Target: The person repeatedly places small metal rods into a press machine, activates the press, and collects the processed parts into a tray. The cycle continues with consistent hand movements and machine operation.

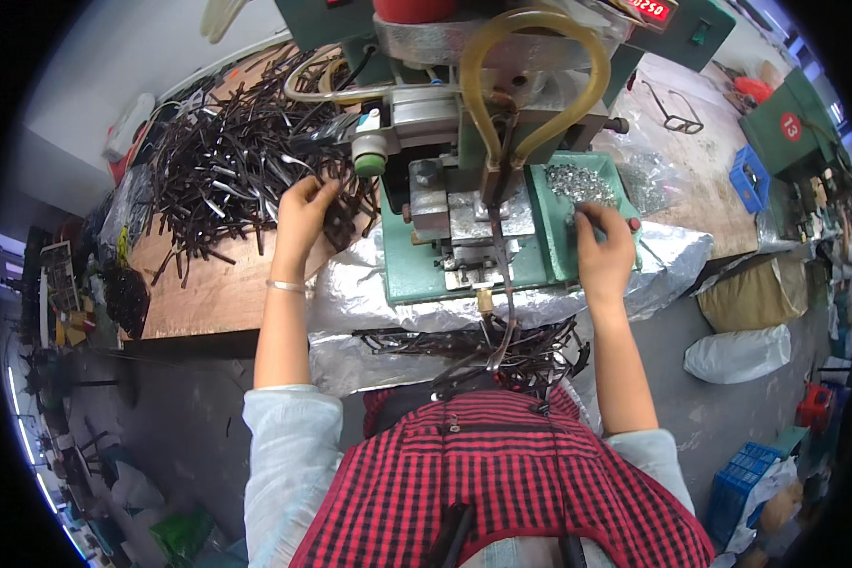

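A large pile of dark brown and silvery strips (227,161), shaped like eyeglass temples, lies on the left of the bench. At its right edge is my left hand (300,213), fingers bent and closed; what they hold, if anything, is hidden. My right hand (604,241) reaches over a green tray (551,222) of small shiny metal pieces (577,182). Its thumb and fingertips are pinched together, and whatever sits between them is too small to make out. Between my hands, one dark strip (502,251) hangs down the front of the machine's metal fixture (459,213).
The green bench machine (402,270) has a looped yellowish hose (594,66) and a green-capped knob (370,164). More dark strips (530,355) lie by my lap. Eyeglasses (682,123) and a blue basket (749,180) are at right. Foil (677,265) covers the bench's front edge.
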`<state>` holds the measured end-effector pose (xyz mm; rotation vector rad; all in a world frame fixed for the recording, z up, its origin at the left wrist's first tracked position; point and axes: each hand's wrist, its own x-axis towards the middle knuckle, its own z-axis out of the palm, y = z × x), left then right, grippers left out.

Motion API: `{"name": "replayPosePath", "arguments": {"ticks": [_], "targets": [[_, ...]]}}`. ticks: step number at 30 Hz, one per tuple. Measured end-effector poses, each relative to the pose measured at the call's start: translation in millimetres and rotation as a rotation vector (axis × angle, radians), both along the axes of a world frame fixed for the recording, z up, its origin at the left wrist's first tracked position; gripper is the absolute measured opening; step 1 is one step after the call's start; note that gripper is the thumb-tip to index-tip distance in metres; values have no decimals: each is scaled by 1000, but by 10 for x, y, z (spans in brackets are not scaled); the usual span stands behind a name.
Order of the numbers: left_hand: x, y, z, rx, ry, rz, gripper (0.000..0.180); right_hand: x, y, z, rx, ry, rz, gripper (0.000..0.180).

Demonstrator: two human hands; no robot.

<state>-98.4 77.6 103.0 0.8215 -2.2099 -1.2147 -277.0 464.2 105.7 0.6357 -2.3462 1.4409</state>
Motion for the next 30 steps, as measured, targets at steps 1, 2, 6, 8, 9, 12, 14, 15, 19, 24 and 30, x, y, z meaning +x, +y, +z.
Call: {"name": "replayPosePath", "arguments": {"ticks": [1,2,6,8,9,12,14,15,19,24,30], "targets": [[4,65,-47,53,26,-9,29,48,122,-20,16,41,-30,14],[33,138,-74,106,36,-20,27,140,253,-85,33,66,-64,14],[153,-18,-177,-177,69,153,25,310,897,-38,172,147,-186,14],[168,128,144,75,279,198,27,346,938,15,60,62,-163,14],[135,243,273,146,420,197,27,382,886,102,-2,22,-149,13],[-18,545,531,99,550,119,23,478,301,584,-72,131,125,14],[-42,543,357,-44,483,123,16,424,-169,798,-149,204,301,17],[-48,521,196,-41,436,145,16,343,-393,750,-236,210,330,17],[15,808,-23,127,572,212,19,450,-810,573,-483,-84,330,28],[26,1243,690,6,799,115,14,604,-782,720,-700,-314,445,40],[150,1719,952,-661,758,-361,13,902,-539,1052,-545,-337,609,64]]}}
